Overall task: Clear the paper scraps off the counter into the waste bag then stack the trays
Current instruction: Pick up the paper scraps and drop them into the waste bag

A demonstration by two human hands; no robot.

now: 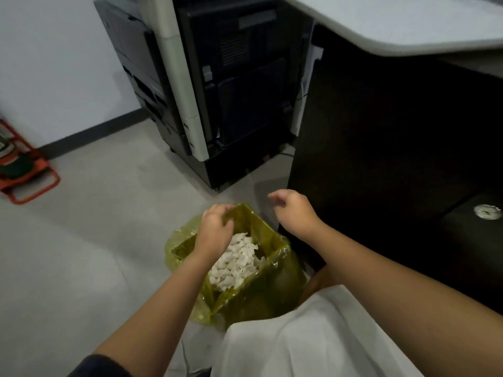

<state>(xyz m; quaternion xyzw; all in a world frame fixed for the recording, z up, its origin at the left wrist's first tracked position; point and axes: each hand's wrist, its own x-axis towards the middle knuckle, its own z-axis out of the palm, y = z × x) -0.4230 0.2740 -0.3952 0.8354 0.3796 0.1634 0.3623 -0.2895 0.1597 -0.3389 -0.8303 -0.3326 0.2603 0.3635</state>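
Observation:
A yellow-green waste bag (268,284) stands open on the floor in front of me, with a heap of white paper scraps (235,263) inside. My left hand (215,231) is over the bag's mouth and its fingers pinch the far left rim of the plastic. My right hand (292,210) hovers just beyond the bag's far right edge, fingers loosely curled, holding nothing that I can see. No trays are in view.
A dark copier (217,85) stands ahead on the floor. The white counter top (408,20) with its dark cabinet (381,159) is on the right. An orange frame (24,172) lies at the far left. White cloth (313,336) covers my lap.

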